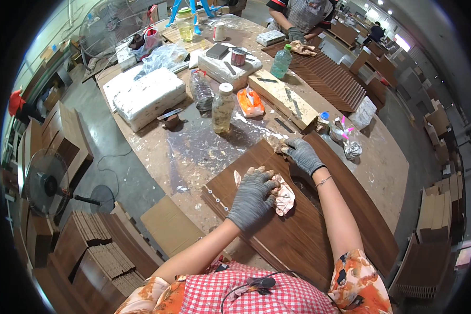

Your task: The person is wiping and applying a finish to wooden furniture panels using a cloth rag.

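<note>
A dark brown wooden panel [293,230] with a curved cutout lies on the table in front of me. My left hand [252,198], in a grey glove, presses a crumpled pale pink cloth [284,197] against its surface, fingers bent over the cloth. At the panel's far edge, my right hand [302,155], also gloved, has its fingers curled over the corner; the fingertips are partly hidden. A second brown board [358,201] lies under my right forearm. Small pale round spots run along the panel's left edge.
On the worktable [157,146] stand a bottle of yellowish liquid [223,110], an orange-white packet [250,102], a wood block [285,99] and a foam-wrapped block [146,97]. A co-worker's gloved hand [296,35] is by slatted brown boards [327,73]. A fan [47,183] stands left.
</note>
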`<state>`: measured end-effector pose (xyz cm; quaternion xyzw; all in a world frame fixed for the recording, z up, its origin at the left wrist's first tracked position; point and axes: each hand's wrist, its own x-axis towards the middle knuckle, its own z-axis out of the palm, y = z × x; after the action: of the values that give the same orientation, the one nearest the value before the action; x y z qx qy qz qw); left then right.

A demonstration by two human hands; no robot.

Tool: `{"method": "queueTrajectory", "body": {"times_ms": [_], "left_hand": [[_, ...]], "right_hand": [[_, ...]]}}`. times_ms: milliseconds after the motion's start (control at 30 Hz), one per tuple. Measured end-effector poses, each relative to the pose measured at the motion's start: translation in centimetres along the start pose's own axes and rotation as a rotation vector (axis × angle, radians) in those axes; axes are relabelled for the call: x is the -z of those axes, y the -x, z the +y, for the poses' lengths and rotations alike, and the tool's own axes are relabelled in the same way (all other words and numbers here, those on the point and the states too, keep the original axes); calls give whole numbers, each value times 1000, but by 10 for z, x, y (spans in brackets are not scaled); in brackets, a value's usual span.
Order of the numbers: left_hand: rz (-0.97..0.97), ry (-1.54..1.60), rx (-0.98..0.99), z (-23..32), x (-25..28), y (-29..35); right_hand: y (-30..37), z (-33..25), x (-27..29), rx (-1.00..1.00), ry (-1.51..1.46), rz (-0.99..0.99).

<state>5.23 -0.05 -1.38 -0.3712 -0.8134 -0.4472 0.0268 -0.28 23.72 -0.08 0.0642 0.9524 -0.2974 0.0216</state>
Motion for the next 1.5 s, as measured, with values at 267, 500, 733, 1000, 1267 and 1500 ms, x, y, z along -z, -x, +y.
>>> {"method": "queueTrajectory", "body": {"times_ms": [267, 500, 733, 1000, 1267, 1500], "left_hand": [[-19, 13, 36, -2, 1, 2], [-36, -15, 13, -3, 2, 1], [-35, -23, 33, -1, 1, 0], [-24, -28, 4, -4, 0, 2], [-18, -52, -14, -2, -2, 1], [-52, -44, -8, -5, 0, 1]], "right_hand": [[15, 33, 3, -93, -233, -82], [5, 14, -7, -48, -146, 3], [13, 23, -4, -95, -291, -60], [49, 40, -13, -168, -568, -38], [61, 42, -9, -126, -635, 65], [69, 7, -2, -157, -375, 55]]}}
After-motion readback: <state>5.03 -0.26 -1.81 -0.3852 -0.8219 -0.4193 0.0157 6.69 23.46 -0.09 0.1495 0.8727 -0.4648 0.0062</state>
